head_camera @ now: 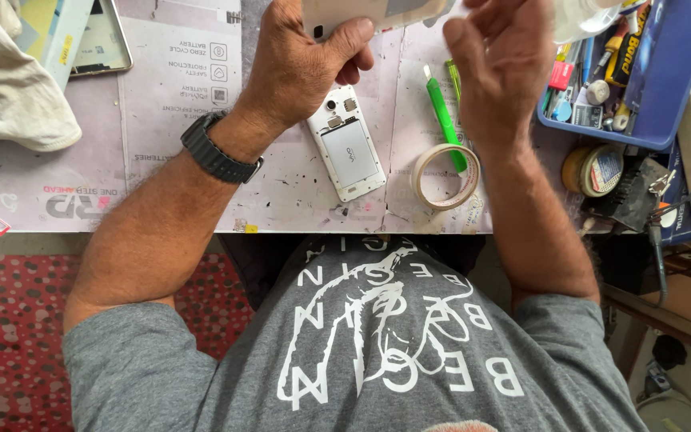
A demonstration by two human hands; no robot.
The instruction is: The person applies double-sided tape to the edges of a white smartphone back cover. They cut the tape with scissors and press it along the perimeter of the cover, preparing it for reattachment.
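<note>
**White phone lies open on the bench, cover panel in the left hand**

White phone [347, 144] lies back-up at centre of the work mat [161, 104]. Its rear cover is off, with the battery and camera parts exposed. Judged from that, the opening step looks done; the cover is not refitted, and whatever work is going on with the panel is not finished.

Left hand [301, 68], at 12 o'clock from the phone: fingers curled, thumb pressed down, clamped on a pale flat panel [345, 14] at the top edge of view. Panel is mostly cut off by the frame; likely the phone's cover, cannot confirm. A dark watch [217, 152] sits on that wrist.

Right hand [501, 64], at 2 o'clock from the phone: fingers loosely bent. It reaches toward the panel's right end, beside a clear plastic piece [581, 18]. Cannot tell whether it grips anything; the fingertips run out of view.

Nearby: green pen-like tool [444, 116] at 3 o'clock from the phone, its lower end on a roll of tape [444, 178]. Blue tray [665, 80] of small tools at far right. Second phone [101, 40] at 10 o'clock, beside a crumpled cloth [9, 88].
</note>
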